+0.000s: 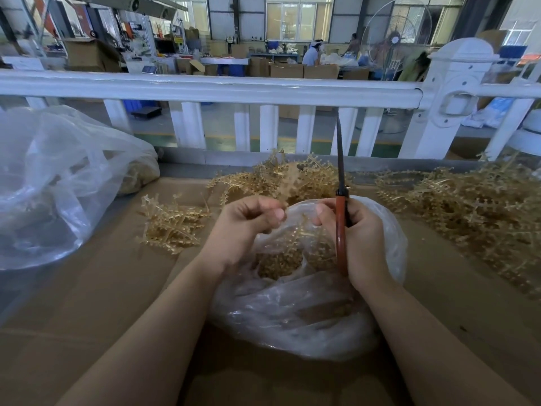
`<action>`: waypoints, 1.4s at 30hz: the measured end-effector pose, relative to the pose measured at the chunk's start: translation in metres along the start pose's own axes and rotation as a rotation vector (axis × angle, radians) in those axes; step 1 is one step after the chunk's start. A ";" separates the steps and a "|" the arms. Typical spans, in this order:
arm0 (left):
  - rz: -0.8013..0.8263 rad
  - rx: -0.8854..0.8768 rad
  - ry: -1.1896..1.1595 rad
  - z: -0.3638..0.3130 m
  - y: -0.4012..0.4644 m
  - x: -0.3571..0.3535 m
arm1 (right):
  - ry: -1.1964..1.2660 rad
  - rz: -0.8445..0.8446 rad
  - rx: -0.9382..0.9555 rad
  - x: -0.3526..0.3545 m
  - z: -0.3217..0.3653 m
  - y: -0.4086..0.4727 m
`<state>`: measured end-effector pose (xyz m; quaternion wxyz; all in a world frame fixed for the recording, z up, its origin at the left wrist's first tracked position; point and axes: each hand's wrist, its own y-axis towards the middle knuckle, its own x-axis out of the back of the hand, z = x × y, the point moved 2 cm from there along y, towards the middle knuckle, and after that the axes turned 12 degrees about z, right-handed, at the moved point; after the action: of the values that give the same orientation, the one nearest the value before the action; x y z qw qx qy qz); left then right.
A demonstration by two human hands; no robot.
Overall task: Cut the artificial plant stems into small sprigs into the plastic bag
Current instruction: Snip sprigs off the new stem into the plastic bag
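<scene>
Both forearms reach in over the cardboard-covered surface (pixel 87 288) to the plastic bag (pixel 292 312), already part full of cut sprigs (pixel 278 260). Left hand (pixel 248 221) has its fingers curled, pinching the bag's rim. Right hand (pixel 361 238) grips the red-handled scissors (pixel 340 230), blades together and pointing up. Uncut stems (pixel 468 206) lie in piles beyond and to the right. With the blades so near the thin film, a careless snip could slit the bag and spill the sprigs.

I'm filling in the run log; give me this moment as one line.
right hand: grips scissors, blades up | left hand: pinches stem | plastic bag: holds sprigs
</scene>
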<state>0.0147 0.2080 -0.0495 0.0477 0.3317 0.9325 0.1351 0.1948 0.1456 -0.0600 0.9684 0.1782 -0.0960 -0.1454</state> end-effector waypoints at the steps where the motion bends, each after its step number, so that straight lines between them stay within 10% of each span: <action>1: -0.034 -0.040 -0.059 -0.001 0.000 0.001 | -0.008 0.004 -0.005 0.000 -0.001 0.000; 19: -0.341 -0.022 -0.462 -0.002 0.002 0.001 | -0.610 0.133 -0.003 -0.006 -0.016 0.003; 42: -0.150 -0.099 -0.172 0.003 0.003 0.001 | -0.803 0.165 0.061 -0.010 -0.005 -0.003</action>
<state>0.0162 0.2116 -0.0517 0.1538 0.2684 0.9393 0.1482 0.1860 0.1471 -0.0671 0.8566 0.1277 -0.4847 -0.1225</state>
